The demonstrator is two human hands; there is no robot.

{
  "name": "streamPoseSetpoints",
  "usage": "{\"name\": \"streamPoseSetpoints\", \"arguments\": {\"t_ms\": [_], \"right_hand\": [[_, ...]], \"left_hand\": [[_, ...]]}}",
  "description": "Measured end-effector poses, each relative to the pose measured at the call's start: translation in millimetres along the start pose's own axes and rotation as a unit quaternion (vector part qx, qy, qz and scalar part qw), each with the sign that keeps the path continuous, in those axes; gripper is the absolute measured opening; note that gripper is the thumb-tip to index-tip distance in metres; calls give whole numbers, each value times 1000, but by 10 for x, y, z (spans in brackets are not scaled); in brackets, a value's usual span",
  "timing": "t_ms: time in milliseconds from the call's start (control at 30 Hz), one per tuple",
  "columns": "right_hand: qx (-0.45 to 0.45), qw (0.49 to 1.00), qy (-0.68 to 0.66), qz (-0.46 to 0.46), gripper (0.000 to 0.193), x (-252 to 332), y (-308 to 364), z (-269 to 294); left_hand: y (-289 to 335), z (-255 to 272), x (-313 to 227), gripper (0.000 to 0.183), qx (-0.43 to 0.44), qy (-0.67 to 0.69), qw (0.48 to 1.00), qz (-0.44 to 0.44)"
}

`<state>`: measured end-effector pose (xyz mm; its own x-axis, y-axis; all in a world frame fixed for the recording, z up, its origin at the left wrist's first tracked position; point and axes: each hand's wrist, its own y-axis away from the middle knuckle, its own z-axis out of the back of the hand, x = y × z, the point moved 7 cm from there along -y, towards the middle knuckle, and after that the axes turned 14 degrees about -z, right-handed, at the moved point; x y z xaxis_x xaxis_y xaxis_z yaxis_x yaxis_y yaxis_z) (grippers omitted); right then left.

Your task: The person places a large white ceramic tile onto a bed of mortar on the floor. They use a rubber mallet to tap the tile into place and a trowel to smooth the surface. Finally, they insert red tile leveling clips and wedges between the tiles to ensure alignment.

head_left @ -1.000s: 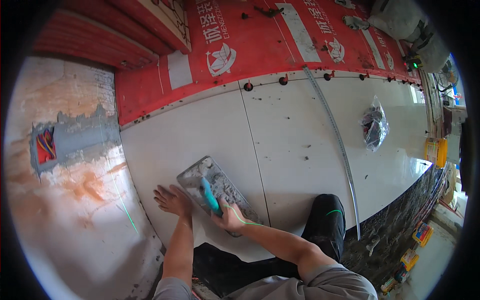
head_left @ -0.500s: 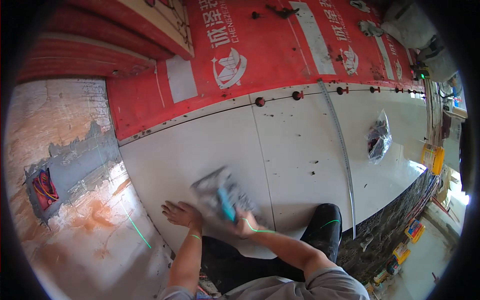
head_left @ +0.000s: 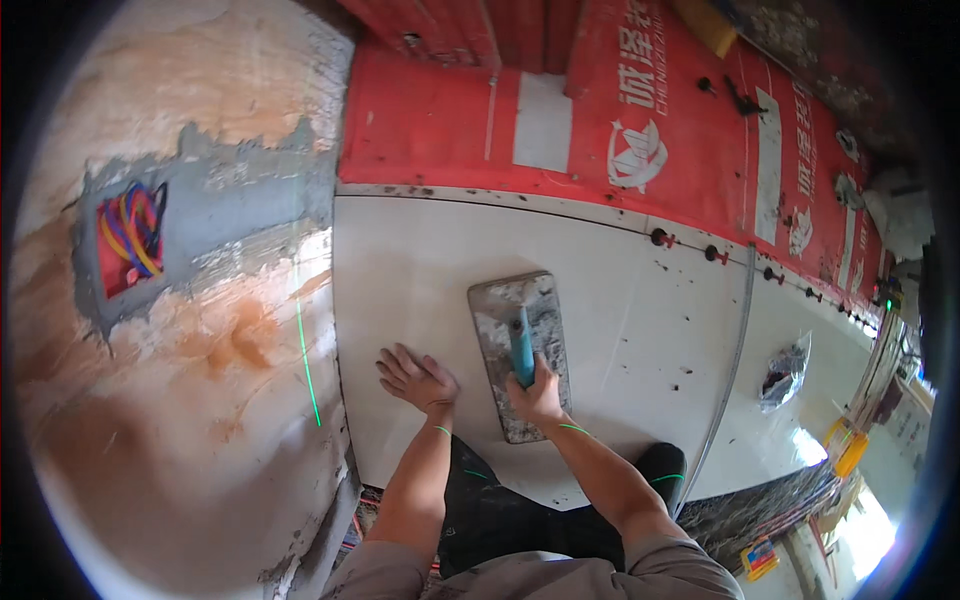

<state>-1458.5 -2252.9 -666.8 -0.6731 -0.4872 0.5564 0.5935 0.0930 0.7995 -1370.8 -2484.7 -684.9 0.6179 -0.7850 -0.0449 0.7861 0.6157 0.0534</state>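
My left hand (head_left: 420,378) lies palm down on a large pale floor tile (head_left: 410,270), fingers spread. Just to the right, my right hand (head_left: 537,393) wraps round the turquoise handle of a float (head_left: 545,300). Its long grey base plate, smeared with dried mortar, rests against the tile or very close above it; the gap, if any, cannot be made out. My right fingers hide the near end of the handle.
A wall box (head_left: 130,240) with coloured wires sits in the bare wall at left. Red protective sheeting (head_left: 420,120) covers the far floor. Red and black tile levelling clips (head_left: 663,238) line the far joint. A metal straightedge (head_left: 728,390) and a plastic bag (head_left: 785,372) lie at right.
The view has turned toward the left wall. The float, blurred and slanted before, now appears sharp and more upright in the picture. My left hand remains spread on the tile.
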Motion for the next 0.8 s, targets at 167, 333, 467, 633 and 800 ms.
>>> {"name": "streamPoseSetpoints", "arguments": {"t_ms": [167, 333, 467, 633, 800], "right_hand": [[-65, 983, 21, 167, 25, 401, 456, -40], [-73, 996, 8, 58, 20, 75, 86, -257], [-138, 976, 60, 157, 23, 198, 93, -199], [-133, 981, 46, 136, 27, 214, 29, -239], [-26, 972, 143, 184, 39, -142, 124, -719]], "left_hand": [[24, -7, 51, 63, -2, 16, 1000, -9], [48, 64, -31, 64, 1, 21, 1000, -4], [-5, 139, -101, 62, -50, 27, 998, -18], [-22, 246, -58, 63, -84, 84, 993, -2], [736, 108, 658, 69, -62, 67, 986, -142]]}}
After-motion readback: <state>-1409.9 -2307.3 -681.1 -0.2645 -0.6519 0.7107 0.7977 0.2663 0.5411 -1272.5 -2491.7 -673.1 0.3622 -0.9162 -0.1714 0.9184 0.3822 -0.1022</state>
